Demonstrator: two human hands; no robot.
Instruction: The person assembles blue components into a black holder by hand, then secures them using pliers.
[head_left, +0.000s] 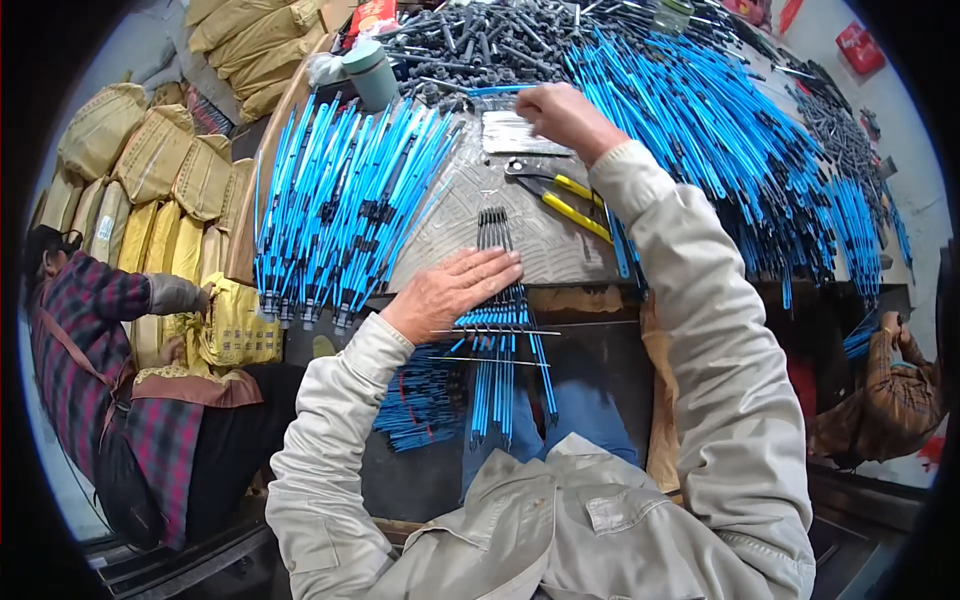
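My left hand [458,290] lies flat, fingers stretched out, on a bundle of thin blue rods [490,395] with dark ends. The rods run from the table edge toward my lap. Two thin metal ties [500,361] cross the bundle below that hand. My right hand [565,115] is reached forward with its fingers curled together, over a stack of silver strips [515,135] on the table. What it pinches, if anything, is too small to make out. Just nearer than the stack lie cutting pliers [560,195] with yellow handles.
Blue rods are heaped at the left [340,210] and right [700,150] of the table [440,240]. Dark fittings [480,45] pile up behind, beside a grey-green cup [371,75]. Another bundle [415,400] lies low left. One person sits left by yellow sacks [240,325], another right.
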